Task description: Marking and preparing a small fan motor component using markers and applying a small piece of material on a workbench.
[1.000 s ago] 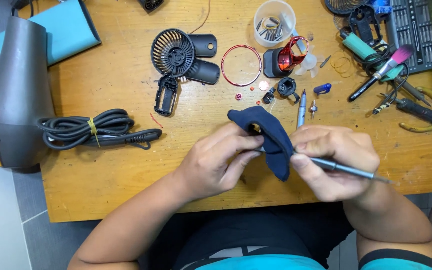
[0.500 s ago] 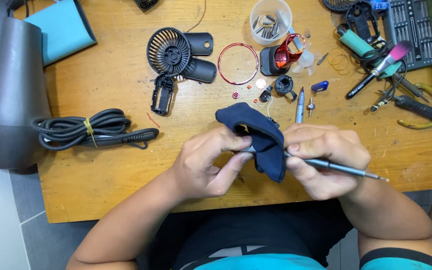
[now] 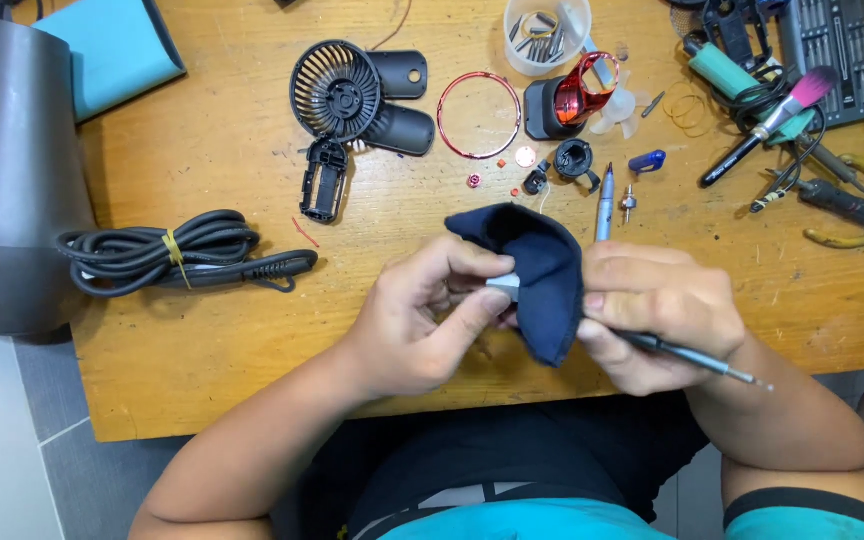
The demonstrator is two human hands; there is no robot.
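Observation:
Both hands hold a dark blue curved shell part [image 3: 537, 270] above the near edge of the wooden table [image 3: 202, 330]. My left hand [image 3: 422, 315] pinches its left side, with a small pale piece showing between thumb and fingers. On the shell's right side my right hand [image 3: 657, 310] grips it and also clasps a thin grey screwdriver [image 3: 702, 358] whose tip points right. A black fan grille and housing [image 3: 352, 100] lie farther back, beside a red wire ring [image 3: 479, 115] and a red and black motor part [image 3: 567, 102].
A grey hair dryer body [image 3: 12, 180] with a coiled black cable [image 3: 172, 255] lies at the left. A clear cup of bits [image 3: 547, 30], a pen tool [image 3: 605, 200], a brush [image 3: 767, 120], pliers and a bit set [image 3: 842, 50] crowd the back right.
The hands and the blue shell stay in the same spot; the shell has turned slightly in the fingers. The view has drifted a little.

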